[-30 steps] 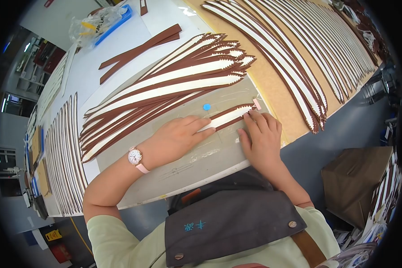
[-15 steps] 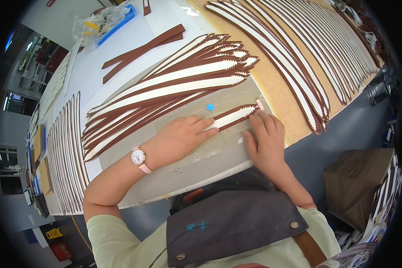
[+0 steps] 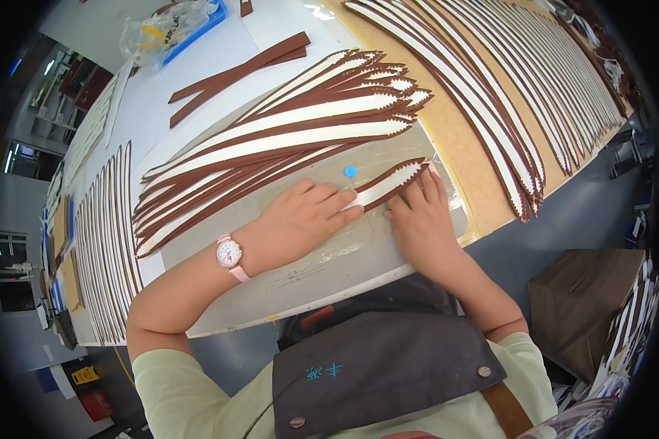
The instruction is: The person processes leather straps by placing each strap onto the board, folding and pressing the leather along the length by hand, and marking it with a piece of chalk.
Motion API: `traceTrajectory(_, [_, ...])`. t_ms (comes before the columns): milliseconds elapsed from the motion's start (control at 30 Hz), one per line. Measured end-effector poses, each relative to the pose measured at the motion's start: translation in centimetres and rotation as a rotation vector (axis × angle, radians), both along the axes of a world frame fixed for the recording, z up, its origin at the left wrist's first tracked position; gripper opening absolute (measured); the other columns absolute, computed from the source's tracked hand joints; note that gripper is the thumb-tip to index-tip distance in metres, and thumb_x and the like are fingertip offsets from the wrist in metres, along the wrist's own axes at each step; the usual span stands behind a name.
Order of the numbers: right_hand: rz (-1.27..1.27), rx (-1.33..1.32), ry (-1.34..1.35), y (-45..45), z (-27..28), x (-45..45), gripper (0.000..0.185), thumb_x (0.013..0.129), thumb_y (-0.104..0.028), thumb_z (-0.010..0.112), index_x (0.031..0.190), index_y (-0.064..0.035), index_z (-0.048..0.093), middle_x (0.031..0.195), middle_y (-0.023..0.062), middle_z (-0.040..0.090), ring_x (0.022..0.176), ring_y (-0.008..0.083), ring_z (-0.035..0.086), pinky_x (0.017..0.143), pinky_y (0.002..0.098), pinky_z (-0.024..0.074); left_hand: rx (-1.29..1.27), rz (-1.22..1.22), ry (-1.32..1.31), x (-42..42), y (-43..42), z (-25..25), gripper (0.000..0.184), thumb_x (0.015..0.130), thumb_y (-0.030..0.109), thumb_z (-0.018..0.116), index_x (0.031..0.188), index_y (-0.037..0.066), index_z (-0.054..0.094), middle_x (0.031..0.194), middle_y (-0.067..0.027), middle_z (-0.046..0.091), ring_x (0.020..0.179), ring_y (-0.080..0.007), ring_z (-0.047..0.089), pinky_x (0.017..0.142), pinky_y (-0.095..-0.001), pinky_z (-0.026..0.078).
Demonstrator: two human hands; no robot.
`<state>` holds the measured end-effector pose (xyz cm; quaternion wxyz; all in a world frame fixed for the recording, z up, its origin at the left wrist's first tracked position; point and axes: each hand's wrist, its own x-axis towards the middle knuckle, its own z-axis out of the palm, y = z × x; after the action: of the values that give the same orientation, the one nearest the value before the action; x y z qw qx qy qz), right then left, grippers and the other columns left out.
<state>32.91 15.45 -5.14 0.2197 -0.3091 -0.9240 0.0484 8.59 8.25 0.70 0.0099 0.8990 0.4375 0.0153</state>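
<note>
The left hand [image 3: 304,219] lies palm down with its fingers stretched out and slightly parted, over one brown-and-white strip [image 3: 394,183]; whether thumb and finger pinch it underneath, I cannot tell. The right hand [image 3: 421,219] is bent at the knuckles, its fingers near together at the near side of the strip's pointed, toothed end; its fingertips are partly hidden, so whether they pinch or only touch cannot be told. The strip slants between the two hands on a grey mat [image 3: 227,307], toward the worktop's near right corner, its point aimed at the right edge. Just beyond the left fingers sits a blue disc [image 3: 351,172]. A watch [image 3: 228,254] with a pink strap circles the left wrist.

Farther from the worktop's [image 3: 146,124] near edge, a pile of similar strips [image 3: 293,139] fans out across the mat. Behind it lie crossed plain brown bands [image 3: 249,69], then a blue tray [image 3: 198,36] with a clear plastic bag [image 3: 161,33] toward the far edge. A row of strips [image 3: 110,249] lines the left edge; more long strips [image 3: 490,132] lie on a tan board [image 3: 458,168] along the right.
</note>
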Motion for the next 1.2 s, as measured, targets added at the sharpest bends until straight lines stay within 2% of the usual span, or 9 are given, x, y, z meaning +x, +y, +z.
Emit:
traceTrajectory(100, [0.146, -0.008, -0.016, 1.4, -0.2, -1.0, 0.026, 0.090, -0.014, 0.064, 0.112, -0.0024, 0.071, 0.133, 0.0203, 0.057, 0.138, 0.0466, 0.042, 0.119, 0.0596, 0.0304, 0.006, 0.001, 0.008, 0.0, 0.0, 0.1, 0.046, 0.092, 0.013, 0.056, 0.139, 0.013, 0.059, 0.138, -0.0047, 0.059, 0.122, -0.0198, 0.055, 0.101, -0.0352, 0.044])
traceTrajectory(200, [0.231, 0.102, -0.053, 2.5, 0.6, -1.6, 0.027, 0.089, -0.014, 0.066, 0.113, -0.0022, 0.072, 0.126, 0.0163, 0.060, 0.132, 0.0417, 0.048, 0.115, 0.0535, 0.0361, 0.006, 0.012, 0.007, 0.1, -0.1, 0.1, 0.046, 0.092, 0.013, 0.057, 0.137, 0.013, 0.060, 0.137, -0.0038, 0.060, 0.120, -0.0185, 0.056, 0.098, -0.0346, 0.045])
traceTrajectory(400, [0.386, 0.048, -0.087, 3.8, 1.9, -2.2, 0.034, 0.086, -0.017, 0.071, 0.115, -0.0007, 0.072, 0.105, 0.0067, 0.062, 0.107, 0.0274, 0.055, 0.095, 0.0428, 0.0453, -0.064, 0.038, -0.018, 0.1, -0.2, 0.0, 0.044, 0.093, 0.014, 0.058, 0.136, 0.016, 0.062, 0.126, -0.0011, 0.064, 0.114, -0.0180, 0.059, 0.091, -0.0350, 0.048])
traceTrajectory(600, [0.533, -0.072, -0.138, 5.1, 2.2, -3.0, 0.040, 0.087, -0.019, 0.071, 0.122, 0.0006, 0.070, 0.100, 0.0069, 0.060, 0.100, 0.0234, 0.056, 0.091, 0.0369, 0.0461, -0.102, 0.089, -0.121, -0.2, -0.8, -1.3, 0.044, 0.094, 0.014, 0.057, 0.137, 0.021, 0.063, 0.125, -0.0014, 0.065, 0.107, -0.0228, 0.059, 0.089, -0.0365, 0.053])
traceTrajectory(867, [0.500, -0.055, -0.427, 4.2, 5.4, -4.5, 0.017, 0.088, -0.011, 0.066, 0.100, -0.0011, 0.072, 0.097, 0.0094, 0.065, 0.096, 0.0267, 0.060, 0.084, 0.0376, 0.0474, -0.110, 0.160, -0.221, 0.2, -2.0, -1.2, 0.044, 0.097, 0.011, 0.059, 0.140, 0.020, 0.060, 0.131, -0.0059, 0.061, 0.113, -0.0273, 0.059, 0.096, -0.0337, 0.054])
traceTrajectory(967, [0.484, -0.043, -0.474, 3.8, 5.8, -4.9, 0.013, 0.086, -0.009, 0.065, 0.093, -0.0011, 0.073, 0.097, 0.0099, 0.066, 0.096, 0.0271, 0.060, 0.084, 0.0381, 0.0476, -0.396, 0.496, -0.415, -0.4, -2.9, -3.1, 0.042, 0.097, 0.012, 0.064, 0.139, 0.017, 0.061, 0.133, -0.0109, 0.060, 0.114, -0.0282, 0.059, 0.099, -0.0339, 0.053])
traceTrajectory(1067, [0.482, -0.055, -0.477, 3.7, 5.8, -5.0, 0.011, 0.084, -0.006, 0.065, 0.088, -0.0008, 0.074, 0.097, 0.0110, 0.066, 0.096, 0.0274, 0.060, 0.083, 0.0386, 0.0479, -0.267, 0.557, -0.768, -1.9, -4.6, -3.1, 0.042, 0.096, 0.016, 0.069, 0.137, 0.015, 0.062, 0.134, -0.0143, 0.059, 0.114, -0.0287, 0.060, 0.098, -0.0349, 0.053])
traceTrajectory(1167, [0.476, -0.077, -0.478, 3.3, 6.3, -5.0, 0.011, 0.082, -0.004, 0.064, 0.085, -0.0005, 0.074, 0.097, 0.0117, 0.066, 0.095, 0.0276, 0.061, 0.082, 0.0388, 0.0481, -0.310, 0.662, -1.106, -1.6, -4.9, -1.7, 0.044, 0.092, 0.020, 0.075, 0.135, 0.015, 0.065, 0.132, -0.0135, 0.060, 0.112, -0.0286, 0.062, 0.095, -0.0356, 0.054])
traceTrajectory(1200, [0.476, -0.084, -0.479, 3.2, 6.4, -5.1, 0.011, 0.081, -0.004, 0.064, 0.084, -0.0004, 0.074, 0.097, 0.0118, 0.066, 0.094, 0.0276, 0.061, 0.081, 0.0388, 0.0482, -0.271, 0.582, -0.879, -1.6, -4.6, -1.1, 0.045, 0.091, 0.020, 0.075, 0.134, 0.016, 0.066, 0.131, -0.0132, 0.060, 0.111, -0.0287, 0.062, 0.094, -0.0358, 0.054])
